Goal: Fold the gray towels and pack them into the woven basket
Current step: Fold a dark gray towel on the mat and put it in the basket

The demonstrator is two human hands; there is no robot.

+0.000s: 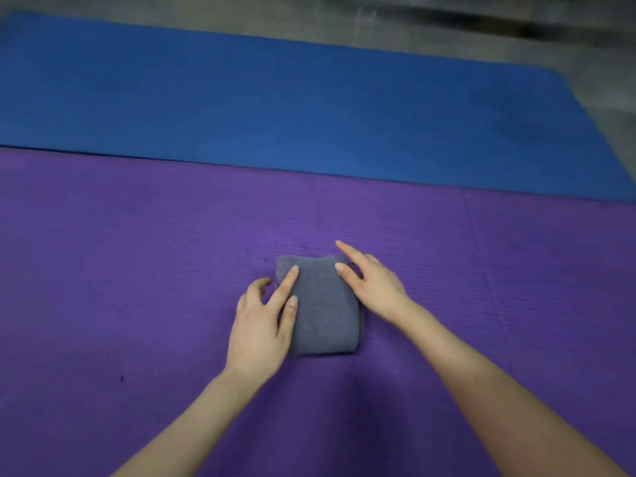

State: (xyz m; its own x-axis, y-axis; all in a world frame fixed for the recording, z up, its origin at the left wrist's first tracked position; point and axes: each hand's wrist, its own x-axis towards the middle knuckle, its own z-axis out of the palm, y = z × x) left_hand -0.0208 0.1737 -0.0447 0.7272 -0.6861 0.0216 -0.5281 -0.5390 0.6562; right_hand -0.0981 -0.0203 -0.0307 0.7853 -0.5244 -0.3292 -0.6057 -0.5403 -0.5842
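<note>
Gray towel (323, 308) under your fingertips: on your left hand (261, 325) the index finger (289, 284) lies straight along the towel's left edge, and the thumb (292, 306) rests flat on its top just behind it. The other left fingers are loosely curled off the cloth, over the mat beside the towel's left side, holding nothing. On your right hand (375, 287) the thumb (344, 271) presses on the towel's far right corner, while the index finger (347, 251) points straight out past that corner and touches no cloth. The remaining right fingers are bent at the knuckles by the towel's right edge (their tips are hidden, so you cannot tell whether they reach under it). Neither hand lifts the towel. It lies between your hands, folded into a small thick block with a rounded fold on its near edge, flat on the purple mat (137, 270). A blue mat (275, 98) lies edge to edge beyond it, and bare gray floor (447, 32) beyond that.
</note>
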